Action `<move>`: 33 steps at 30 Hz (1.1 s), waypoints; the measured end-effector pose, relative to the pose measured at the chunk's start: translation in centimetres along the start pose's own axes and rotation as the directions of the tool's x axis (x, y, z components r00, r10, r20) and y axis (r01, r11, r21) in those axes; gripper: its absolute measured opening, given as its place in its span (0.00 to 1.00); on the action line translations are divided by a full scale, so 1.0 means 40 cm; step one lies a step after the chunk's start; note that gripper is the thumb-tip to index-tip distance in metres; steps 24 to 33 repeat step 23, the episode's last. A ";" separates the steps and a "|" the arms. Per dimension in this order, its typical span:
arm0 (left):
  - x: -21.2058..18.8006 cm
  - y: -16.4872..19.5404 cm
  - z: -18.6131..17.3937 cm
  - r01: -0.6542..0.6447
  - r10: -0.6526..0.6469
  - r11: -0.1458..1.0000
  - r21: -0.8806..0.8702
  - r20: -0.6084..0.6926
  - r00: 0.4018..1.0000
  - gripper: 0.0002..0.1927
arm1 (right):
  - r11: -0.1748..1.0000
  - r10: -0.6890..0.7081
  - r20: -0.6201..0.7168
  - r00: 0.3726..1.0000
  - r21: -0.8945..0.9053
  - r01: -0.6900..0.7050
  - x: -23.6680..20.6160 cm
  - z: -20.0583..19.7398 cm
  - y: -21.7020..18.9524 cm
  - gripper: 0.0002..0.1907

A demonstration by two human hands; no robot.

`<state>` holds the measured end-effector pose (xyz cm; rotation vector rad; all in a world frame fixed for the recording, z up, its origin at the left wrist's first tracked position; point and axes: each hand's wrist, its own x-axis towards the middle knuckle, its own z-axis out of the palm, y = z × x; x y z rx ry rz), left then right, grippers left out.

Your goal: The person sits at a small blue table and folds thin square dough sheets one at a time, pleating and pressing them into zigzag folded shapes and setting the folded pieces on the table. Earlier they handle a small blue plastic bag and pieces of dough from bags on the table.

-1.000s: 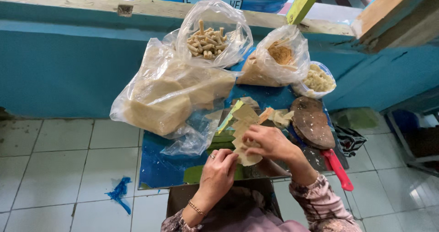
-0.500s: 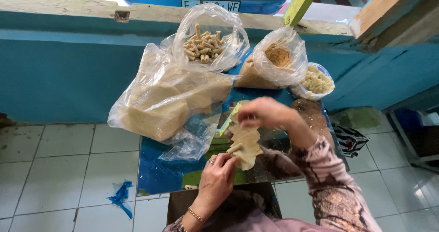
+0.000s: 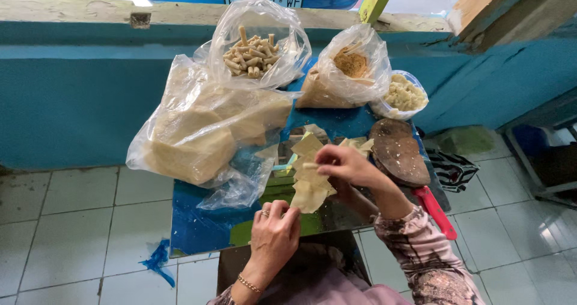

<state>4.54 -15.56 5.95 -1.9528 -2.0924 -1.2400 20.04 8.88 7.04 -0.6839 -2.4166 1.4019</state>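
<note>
Head view, looking down on a low blue table (image 3: 198, 233). The right hand (image 3: 348, 165) pinches a thin, pale yellow wrapper sheet (image 3: 309, 185) between thumb and fingertips; the sheet hangs crumpled and creased over the table's middle, its lower edge just beside the left hand (image 3: 273, 230). The left hand's fingers are curled together near that edge; whether they clamp the sheet cannot be told. More pale sheets (image 3: 354, 144) lie flat behind the right hand. At the far edge stand four clear plastic bags: a large slumped one of pale blocks (image 3: 198, 131), one of short beige sticks (image 3: 252, 55), one of brown crumbs (image 3: 348, 64), and a small one of whitish lumps (image 3: 404, 94). A dark, stained round board (image 3: 399, 152) lies right of the hand, a red handle (image 3: 439, 212) near it. A teal wall (image 3: 72, 94) rises behind; grey floor tiles (image 3: 66, 239) surround the table.
</note>
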 end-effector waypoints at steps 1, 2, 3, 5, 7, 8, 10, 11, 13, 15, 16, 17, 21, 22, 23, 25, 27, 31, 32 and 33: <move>-0.003 -0.002 -0.002 -0.007 0.007 1.000 -0.001 -0.003 1.000 0.05 | 0.999 0.027 -0.060 0.998 0.021 -0.026 -0.004 -0.009 -0.002 0.09; -0.007 -0.006 -0.006 -0.013 0.013 1.000 0.000 -0.005 1.000 0.05 | 0.998 0.051 -0.134 0.990 0.051 -0.044 -0.002 -0.017 -0.010 0.09; -0.010 -0.007 -0.007 -0.018 0.018 1.000 0.000 -0.011 1.000 0.05 | 0.995 0.074 -0.205 0.976 0.080 -0.059 0.005 -0.036 -0.025 0.09; -0.004 -0.006 -0.004 -0.026 0.026 1.000 0.006 -0.019 0.999 0.07 | 1.000 0.007 -0.357 0.934 -0.013 -0.013 0.055 -0.081 -0.075 0.07; 0.004 -0.006 -0.002 -0.049 0.049 0.999 0.017 -0.006 0.999 0.08 | 0.988 -0.136 -0.471 0.872 -0.132 0.083 0.134 -0.117 -0.143 0.03; 0.007 -0.005 0.000 -0.060 0.060 0.998 0.025 0.007 0.998 0.07 | 0.982 -0.186 -0.510 0.840 -0.133 0.136 0.187 -0.131 -0.183 0.02; 0.011 -0.004 0.003 -0.074 0.073 0.997 0.023 0.016 0.997 0.07 | 0.879 -0.410 -0.574 0.709 -0.455 0.141 0.292 -0.145 -0.264 0.09; 0.008 -0.007 0.001 -0.076 0.076 0.997 0.015 0.016 0.997 0.07 | 0.824 -0.539 -0.554 0.634 -0.501 0.263 0.300 -0.128 -0.288 0.11; 0.005 -0.013 -0.007 -0.087 0.087 0.996 -0.020 0.011 0.996 0.08 | 0.646 -0.763 -0.479 0.435 -0.590 0.484 0.317 -0.112 -0.325 0.14; 0.002 -0.018 -0.011 -0.103 0.103 0.992 -0.079 -0.004 0.995 0.08 | 0.609 -0.737 -0.400 0.544 -0.742 0.280 0.235 -0.067 -0.308 0.09; 0.004 -0.018 -0.008 -0.089 0.089 0.994 -0.058 -0.008 0.996 0.07 | 0.656 -0.707 -0.347 0.616 -0.648 0.387 0.164 -0.028 -0.286 0.06; 0.000 -0.016 -0.006 -0.076 0.076 0.996 -0.041 -0.001 0.997 0.06 | 0.701 -0.640 -0.285 0.713 -0.596 0.391 0.098 0.004 -0.262 0.10; 0.002 -0.018 -0.008 -0.049 0.049 0.997 -0.055 0.000 0.999 0.07 | 0.850 -0.199 -0.179 0.964 -0.520 0.079 -0.136 0.091 -0.172 0.06; 0.003 -0.018 -0.008 -0.047 0.048 0.998 -0.034 0.008 0.999 0.06 | 0.871 -0.184 -0.210 0.960 -0.488 0.060 -0.164 0.113 -0.145 0.08; 0.006 -0.018 -0.004 -0.045 0.045 0.999 -0.016 0.015 0.999 0.05 | 0.889 -0.166 -0.238 0.957 -0.456 0.041 -0.189 0.134 -0.117 0.10; 0.006 -0.018 -0.004 -0.045 0.045 0.999 -0.016 0.015 0.999 0.05 | 0.889 -0.166 -0.238 0.957 -0.456 0.041 -0.189 0.134 -0.117 0.10; 0.006 -0.018 -0.004 -0.045 0.045 0.999 -0.016 0.015 0.999 0.05 | 0.889 -0.166 -0.238 0.957 -0.456 0.041 -0.189 0.134 -0.117 0.10; 0.006 -0.018 -0.004 -0.045 0.045 0.999 -0.016 0.015 0.999 0.05 | 0.889 -0.166 -0.238 0.957 -0.456 0.041 -0.189 0.134 -0.117 0.10; 0.006 -0.018 -0.004 -0.045 0.045 0.999 -0.016 0.015 0.999 0.05 | 0.889 -0.166 -0.238 0.957 -0.456 0.041 -0.189 0.134 -0.117 0.10; 0.006 -0.018 -0.004 -0.045 0.045 0.999 -0.016 0.015 0.999 0.05 | 0.889 -0.166 -0.238 0.957 -0.456 0.041 -0.189 0.134 -0.117 0.10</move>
